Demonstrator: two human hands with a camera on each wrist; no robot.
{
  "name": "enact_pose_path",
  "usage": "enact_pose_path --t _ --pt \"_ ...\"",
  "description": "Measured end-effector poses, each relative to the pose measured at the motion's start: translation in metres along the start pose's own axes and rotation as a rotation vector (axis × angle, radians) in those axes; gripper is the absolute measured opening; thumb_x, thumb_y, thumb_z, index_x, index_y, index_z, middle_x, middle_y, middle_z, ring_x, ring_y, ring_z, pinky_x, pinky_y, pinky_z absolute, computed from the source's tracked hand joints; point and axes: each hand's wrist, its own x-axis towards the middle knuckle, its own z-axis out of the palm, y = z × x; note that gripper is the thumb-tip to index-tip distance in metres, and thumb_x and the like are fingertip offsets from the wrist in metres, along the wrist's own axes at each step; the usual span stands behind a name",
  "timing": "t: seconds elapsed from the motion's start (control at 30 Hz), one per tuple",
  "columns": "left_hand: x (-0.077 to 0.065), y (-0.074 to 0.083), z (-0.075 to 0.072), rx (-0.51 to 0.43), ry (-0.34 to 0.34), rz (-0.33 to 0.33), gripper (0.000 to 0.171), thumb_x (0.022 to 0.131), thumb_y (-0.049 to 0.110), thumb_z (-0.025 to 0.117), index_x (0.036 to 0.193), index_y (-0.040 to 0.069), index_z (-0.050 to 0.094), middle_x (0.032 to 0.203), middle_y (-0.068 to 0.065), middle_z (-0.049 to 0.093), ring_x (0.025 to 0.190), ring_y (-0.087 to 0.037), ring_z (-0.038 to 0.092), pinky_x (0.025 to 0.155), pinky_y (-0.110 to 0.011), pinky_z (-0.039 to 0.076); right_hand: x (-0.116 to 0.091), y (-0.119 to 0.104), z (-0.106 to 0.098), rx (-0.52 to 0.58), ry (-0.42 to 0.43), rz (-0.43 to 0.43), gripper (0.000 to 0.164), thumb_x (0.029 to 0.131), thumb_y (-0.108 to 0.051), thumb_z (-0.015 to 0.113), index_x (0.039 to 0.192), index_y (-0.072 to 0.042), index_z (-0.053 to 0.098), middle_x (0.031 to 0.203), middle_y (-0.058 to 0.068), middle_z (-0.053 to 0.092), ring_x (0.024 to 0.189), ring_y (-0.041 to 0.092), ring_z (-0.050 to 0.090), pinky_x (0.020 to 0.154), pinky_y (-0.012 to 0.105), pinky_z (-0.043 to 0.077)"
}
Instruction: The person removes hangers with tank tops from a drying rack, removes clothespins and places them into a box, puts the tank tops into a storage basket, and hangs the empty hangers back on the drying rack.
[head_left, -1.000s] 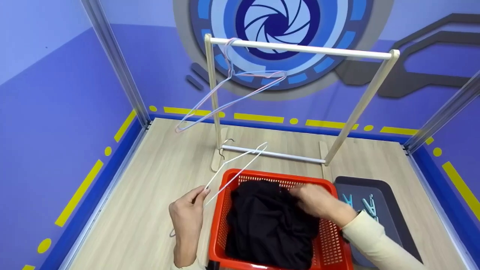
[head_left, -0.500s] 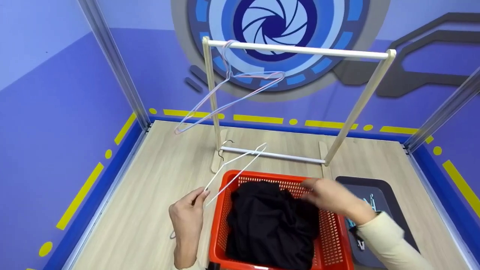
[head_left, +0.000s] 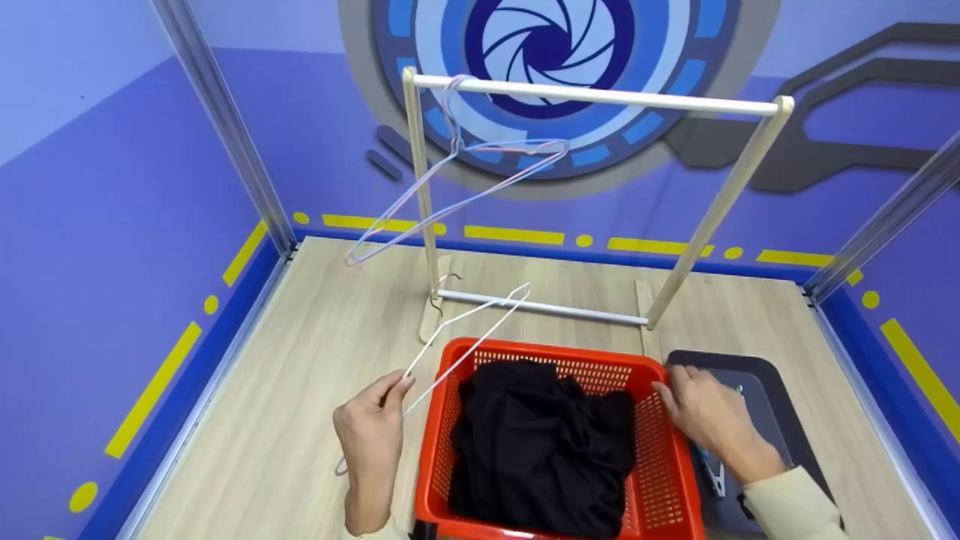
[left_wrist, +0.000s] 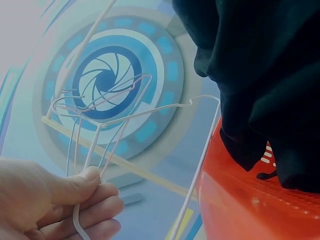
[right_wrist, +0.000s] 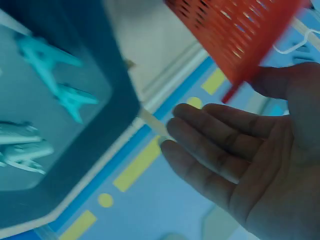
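My left hand (head_left: 371, 431) pinches a white wire hanger (head_left: 487, 331) between thumb and fingertips, left of the red basket (head_left: 551, 348). The hanger's far end reaches over the basket's back left corner. In the left wrist view the thumb presses its wire against the curled fingers. A crumpled black cloth (head_left: 540, 457) fills most of the basket. My right hand (head_left: 709, 412) hovers at the basket's right rim, above the dark tray (head_left: 791, 412). Its fingers are spread and hold nothing in the right wrist view; the thumb overlaps the rim there.
Teal clothespins (right_wrist: 45, 62) lie in the tray, partly hidden by my right hand in the head view. Behind the basket stands a wooden rack (head_left: 600, 95) with pink and blue hangers (head_left: 456, 150) at its left end. Blue printed walls enclose the table.
My right hand has left the black cloth and moved right, across the basket's rim to over the tray. The left hand still holds the white hanger in nearly the same place.
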Motion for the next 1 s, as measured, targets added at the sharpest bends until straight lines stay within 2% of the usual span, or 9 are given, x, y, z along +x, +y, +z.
enact_pose_path --t 0.1,0.3,0.53,0.67,0.8,1.0 --pt "0.002 0.001 0.001 0.004 0.002 0.014 0.013 0.08 0.004 0.092 0.091 0.005 0.086 0.082 -0.004 0.08 0.069 -0.014 0.072 0.059 -0.023 0.054 -0.005 0.002 0.011 0.008 0.03 0.02 0.024 0.103 -0.02 0.068 0.098 0.001 0.059 0.076 0.01 0.054 0.068 0.032 0.06 0.056 0.051 0.056" --pt "0.007 0.003 0.004 0.022 -0.003 0.032 0.012 0.08 0.005 0.092 0.09 0.007 0.086 0.081 -0.002 0.08 0.069 -0.014 0.073 0.06 -0.033 0.057 -0.006 0.006 0.026 0.028 0.143 -0.029 0.019 0.102 -0.015 0.061 0.095 0.001 0.056 0.082 0.013 0.054 0.076 0.036 0.055 0.065 0.053 0.053" --pt "0.021 0.011 0.008 0.01 -0.02 0.058 0.01 0.082 0.004 0.091 0.09 0.007 0.086 0.081 -0.002 0.079 0.069 -0.015 0.073 0.058 -0.03 0.055 -0.006 0.006 0.028 -0.023 0.207 -0.061 0.018 0.1 -0.016 0.06 0.091 -0.001 0.054 0.081 0.01 0.048 0.073 0.034 0.046 0.063 0.048 0.042" --pt "0.037 0.018 0.011 0.01 -0.006 0.103 0.01 0.08 0.002 0.092 0.088 0.005 0.086 0.081 -0.006 0.079 0.069 -0.021 0.076 0.057 -0.04 0.057 -0.006 0.005 0.029 -0.038 0.237 -0.065 0.02 0.099 -0.017 0.061 0.09 -0.001 0.054 0.081 0.012 0.048 0.073 0.035 0.044 0.064 0.048 0.039" --pt "0.059 0.027 0.017 -0.007 -0.003 0.146 0.011 0.08 0.003 0.092 0.088 0.003 0.085 0.082 -0.011 0.079 0.071 -0.029 0.078 0.062 -0.048 0.06 -0.006 0.006 0.029 -0.043 0.243 -0.049 0.021 0.098 -0.018 0.061 0.088 -0.001 0.054 0.081 0.013 0.048 0.074 0.037 0.045 0.064 0.049 0.039" --pt "0.094 0.046 0.029 -0.008 -0.04 0.15 0.011 0.085 0.008 0.09 0.093 0.003 0.085 0.083 -0.012 0.079 0.071 -0.031 0.078 0.065 -0.049 0.061 -0.008 0.004 0.03 -0.005 0.186 -0.008 0.02 0.1 -0.017 0.06 0.09 -0.002 0.054 0.082 0.012 0.048 0.075 0.035 0.045 0.066 0.046 0.038"
